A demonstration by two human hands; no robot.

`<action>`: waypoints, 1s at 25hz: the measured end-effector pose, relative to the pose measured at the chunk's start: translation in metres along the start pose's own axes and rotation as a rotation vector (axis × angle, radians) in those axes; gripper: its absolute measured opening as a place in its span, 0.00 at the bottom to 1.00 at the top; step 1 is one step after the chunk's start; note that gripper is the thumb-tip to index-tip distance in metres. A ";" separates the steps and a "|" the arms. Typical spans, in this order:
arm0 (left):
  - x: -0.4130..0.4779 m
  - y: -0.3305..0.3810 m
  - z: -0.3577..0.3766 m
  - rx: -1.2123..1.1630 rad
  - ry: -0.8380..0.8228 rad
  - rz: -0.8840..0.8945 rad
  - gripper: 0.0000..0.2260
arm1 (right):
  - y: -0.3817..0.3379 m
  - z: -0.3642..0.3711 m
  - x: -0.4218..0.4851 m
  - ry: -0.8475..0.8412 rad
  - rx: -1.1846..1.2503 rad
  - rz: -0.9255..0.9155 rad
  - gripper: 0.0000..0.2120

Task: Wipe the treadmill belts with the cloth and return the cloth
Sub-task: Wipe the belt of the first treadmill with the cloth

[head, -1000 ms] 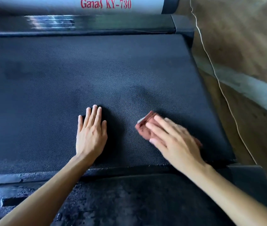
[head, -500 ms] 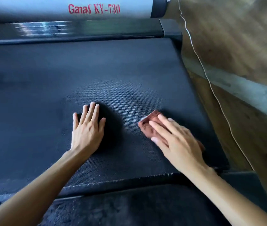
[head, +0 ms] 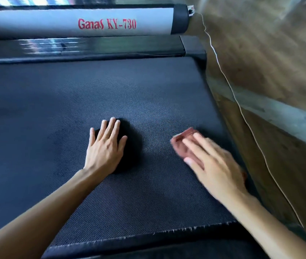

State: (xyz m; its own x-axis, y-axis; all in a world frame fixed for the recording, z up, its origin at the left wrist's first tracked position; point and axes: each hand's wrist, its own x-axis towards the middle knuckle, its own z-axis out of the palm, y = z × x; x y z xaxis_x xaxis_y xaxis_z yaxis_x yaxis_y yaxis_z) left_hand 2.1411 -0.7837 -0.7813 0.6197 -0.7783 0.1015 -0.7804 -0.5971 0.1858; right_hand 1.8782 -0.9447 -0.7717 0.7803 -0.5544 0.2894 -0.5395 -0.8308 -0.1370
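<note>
The dark textured treadmill belt (head: 73,113) fills most of the view. My right hand (head: 213,165) lies flat on a reddish-brown cloth (head: 181,142), pressing it onto the belt near the right edge; only the cloth's far end and a sliver by the wrist show. The hand is motion-blurred. My left hand (head: 105,146) rests palm down on the belt's middle, fingers spread, holding nothing.
A grey roller cover (head: 73,23) lettered "Ganas KY-730" runs across the far end. The belt's frayed near edge (head: 148,234) meets a black deck. A thin white cord (head: 241,113) trails over the wooden floor (head: 279,62) to the right.
My right hand has slid the cloth to the right and slightly away along the belt. The left hand has stayed flat on the belt. My head has moved forward over the belt.
</note>
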 end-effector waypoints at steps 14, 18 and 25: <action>0.005 0.000 0.008 -0.021 0.034 -0.004 0.33 | -0.008 0.016 0.040 0.007 0.008 0.024 0.23; 0.005 0.001 0.007 -0.014 0.031 0.000 0.33 | 0.035 0.030 0.120 0.027 -0.083 0.291 0.23; 0.029 -0.004 0.005 -0.020 0.023 -0.014 0.29 | -0.060 0.051 0.124 -0.037 0.051 -0.087 0.23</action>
State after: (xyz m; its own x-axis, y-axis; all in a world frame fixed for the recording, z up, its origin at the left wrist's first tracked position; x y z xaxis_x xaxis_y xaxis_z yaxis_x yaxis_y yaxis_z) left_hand 2.1620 -0.8052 -0.7842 0.6327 -0.7648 0.1215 -0.7697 -0.6039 0.2073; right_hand 2.0236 -0.9665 -0.7755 0.8349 -0.4809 0.2676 -0.4533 -0.8767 -0.1613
